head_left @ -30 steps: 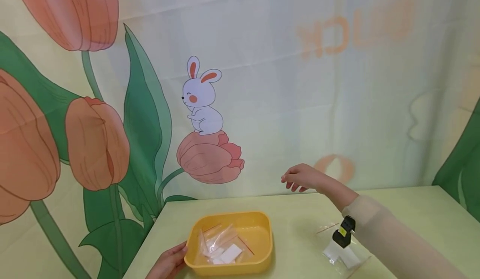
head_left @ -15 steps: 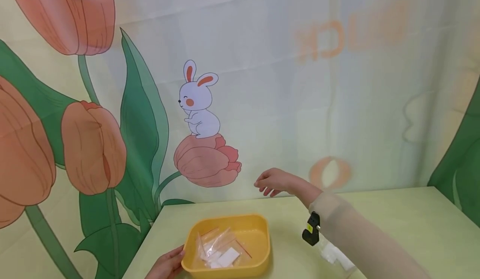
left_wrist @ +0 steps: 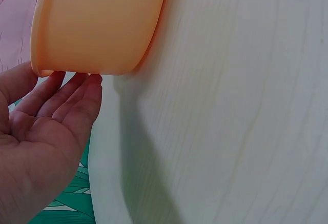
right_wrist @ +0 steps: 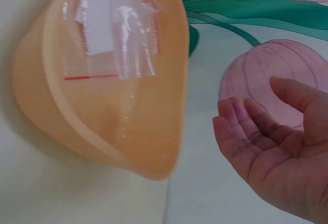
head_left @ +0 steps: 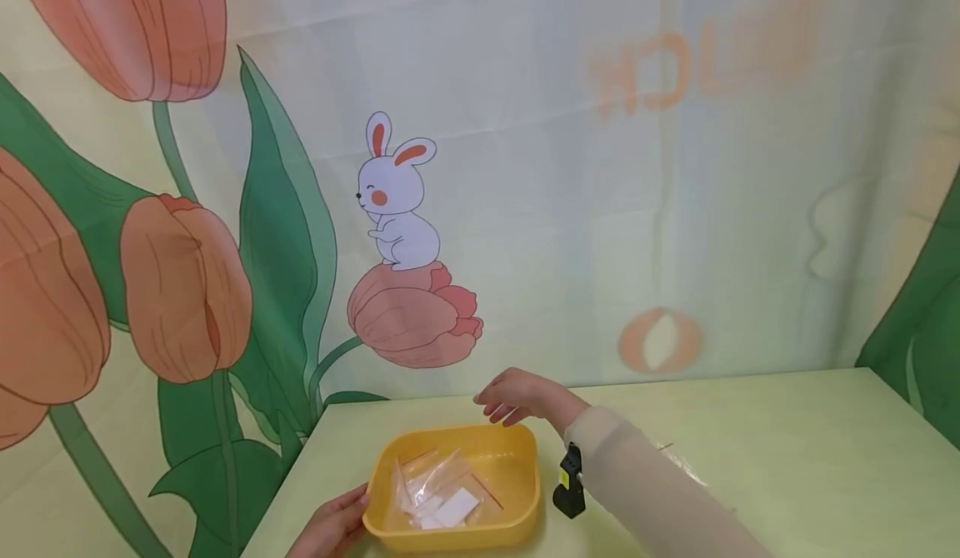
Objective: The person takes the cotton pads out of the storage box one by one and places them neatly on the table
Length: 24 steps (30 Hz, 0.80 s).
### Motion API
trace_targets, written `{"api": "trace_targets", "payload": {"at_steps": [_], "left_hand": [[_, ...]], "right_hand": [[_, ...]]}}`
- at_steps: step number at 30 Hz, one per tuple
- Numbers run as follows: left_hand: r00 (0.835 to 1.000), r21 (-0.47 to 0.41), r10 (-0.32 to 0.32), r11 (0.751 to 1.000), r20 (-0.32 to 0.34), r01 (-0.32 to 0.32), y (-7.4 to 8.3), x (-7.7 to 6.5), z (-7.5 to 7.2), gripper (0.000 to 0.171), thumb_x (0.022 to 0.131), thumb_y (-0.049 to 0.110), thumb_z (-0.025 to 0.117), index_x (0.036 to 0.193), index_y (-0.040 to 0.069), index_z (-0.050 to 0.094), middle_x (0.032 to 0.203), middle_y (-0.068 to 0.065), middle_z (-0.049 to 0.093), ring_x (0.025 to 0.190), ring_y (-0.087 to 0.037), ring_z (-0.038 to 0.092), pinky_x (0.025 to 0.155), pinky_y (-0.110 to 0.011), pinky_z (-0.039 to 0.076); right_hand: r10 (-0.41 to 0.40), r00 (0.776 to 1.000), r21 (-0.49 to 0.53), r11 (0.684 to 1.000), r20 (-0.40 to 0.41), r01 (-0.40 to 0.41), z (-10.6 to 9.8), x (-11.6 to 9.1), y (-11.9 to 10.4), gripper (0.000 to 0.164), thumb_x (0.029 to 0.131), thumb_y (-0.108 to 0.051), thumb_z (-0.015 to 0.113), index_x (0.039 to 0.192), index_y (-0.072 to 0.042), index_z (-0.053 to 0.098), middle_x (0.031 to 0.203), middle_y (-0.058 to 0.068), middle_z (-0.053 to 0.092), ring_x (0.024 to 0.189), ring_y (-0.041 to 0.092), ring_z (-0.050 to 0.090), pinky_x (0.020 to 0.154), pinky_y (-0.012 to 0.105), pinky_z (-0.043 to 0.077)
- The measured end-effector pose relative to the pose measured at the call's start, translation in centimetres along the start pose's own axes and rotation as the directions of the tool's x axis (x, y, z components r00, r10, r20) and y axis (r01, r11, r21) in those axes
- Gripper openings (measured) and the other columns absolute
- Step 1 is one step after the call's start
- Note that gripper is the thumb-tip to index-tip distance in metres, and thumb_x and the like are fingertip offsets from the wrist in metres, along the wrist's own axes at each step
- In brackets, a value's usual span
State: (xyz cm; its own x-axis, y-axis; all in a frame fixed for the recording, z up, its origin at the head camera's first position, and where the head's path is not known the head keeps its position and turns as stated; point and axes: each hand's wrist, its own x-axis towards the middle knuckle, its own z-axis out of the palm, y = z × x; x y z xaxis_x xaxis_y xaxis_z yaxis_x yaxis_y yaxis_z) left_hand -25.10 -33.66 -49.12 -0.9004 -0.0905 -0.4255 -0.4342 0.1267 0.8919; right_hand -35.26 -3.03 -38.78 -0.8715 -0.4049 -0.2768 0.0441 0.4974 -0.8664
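A yellow plastic basin (head_left: 527, 491) stands on the table, with clear zip bags (head_left: 438, 483) inside. They have red seal strips and hold white pieces. My left hand (head_left: 333, 525) is at the basin's left side. In the left wrist view its fingertips (left_wrist: 95, 79) touch the outer wall, and the thumb lies at the rim. Over the basin's far right corner hovers my right hand (head_left: 517, 396), fingers loosely bent with nothing in them. The right wrist view shows this hand (right_wrist: 277, 152) apart from the basin (right_wrist: 118, 126), palm facing the camera.
Another clear bag (head_left: 682, 465) lies on the table (head_left: 810, 450) to the right, mostly hidden behind my right sleeve. A black wrist camera (head_left: 570, 483) hangs under that forearm. Behind the table rises a printed cloth (head_left: 555, 208) with tulips and a rabbit.
My right hand has swung left from beside the bag on the right to the basin's far right corner, coming lower. The left hand and the basin have stayed in place.
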Motion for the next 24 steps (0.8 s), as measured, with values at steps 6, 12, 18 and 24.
{"api": "trace_targets", "payload": {"at_steps": [6,12,18,24], "left_hand": [[1.000,-0.012,0.015,1.000,-0.003,-0.015,0.3,-0.1,0.1,0.052,0.110,0.011,0.042,0.153,-0.015,0.026,0.159,-0.035,0.026,0.146,-0.046,0.039,0.119,-0.056,0.038],[1.000,-0.006,0.019,1.000,0.003,-0.019,0.2,-0.3,-0.1,0.054,0.110,0.011,0.042,0.153,-0.016,0.024,0.159,-0.036,0.025,0.145,-0.046,0.040,0.119,-0.056,0.037],[1.000,-0.012,0.020,1.000,-0.003,-0.020,0.2,-0.3,-0.1,0.053,0.111,0.011,0.042,0.153,-0.015,0.025,0.159,-0.035,0.026,0.145,-0.046,0.041,0.119,-0.056,0.038],[1.000,-0.018,0.013,1.000,-0.008,-0.013,0.1,-0.1,-0.1,0.052,0.110,0.010,0.042,0.153,-0.015,0.027,0.160,-0.035,0.028,0.138,-0.041,0.049,0.118,-0.056,0.039]], "right_hand": [[0.096,0.995,0.052,0.994,-0.023,-0.095,2.3,0.9,1.5,0.035,0.099,-0.026,0.068,0.123,-0.001,0.068,0.113,0.016,0.073,0.100,0.027,0.071,0.096,0.039,0.063],[0.167,0.986,0.102,0.981,-0.026,-0.164,4.4,0.9,2.8,0.039,0.096,-0.025,0.070,0.124,0.002,0.065,0.114,0.020,0.071,0.103,0.032,0.070,0.099,0.044,0.062],[0.197,0.980,0.119,0.974,-0.011,-0.194,6.2,0.6,3.7,0.039,0.096,-0.021,0.070,0.123,0.006,0.063,0.115,0.026,0.068,0.108,0.038,0.069,0.103,0.047,0.059],[0.211,0.977,0.061,0.976,-0.017,-0.209,7.1,1.0,4.4,0.033,0.095,-0.023,0.071,0.113,0.005,0.065,0.101,0.021,0.069,0.092,0.031,0.070,0.092,0.040,0.064]]}}
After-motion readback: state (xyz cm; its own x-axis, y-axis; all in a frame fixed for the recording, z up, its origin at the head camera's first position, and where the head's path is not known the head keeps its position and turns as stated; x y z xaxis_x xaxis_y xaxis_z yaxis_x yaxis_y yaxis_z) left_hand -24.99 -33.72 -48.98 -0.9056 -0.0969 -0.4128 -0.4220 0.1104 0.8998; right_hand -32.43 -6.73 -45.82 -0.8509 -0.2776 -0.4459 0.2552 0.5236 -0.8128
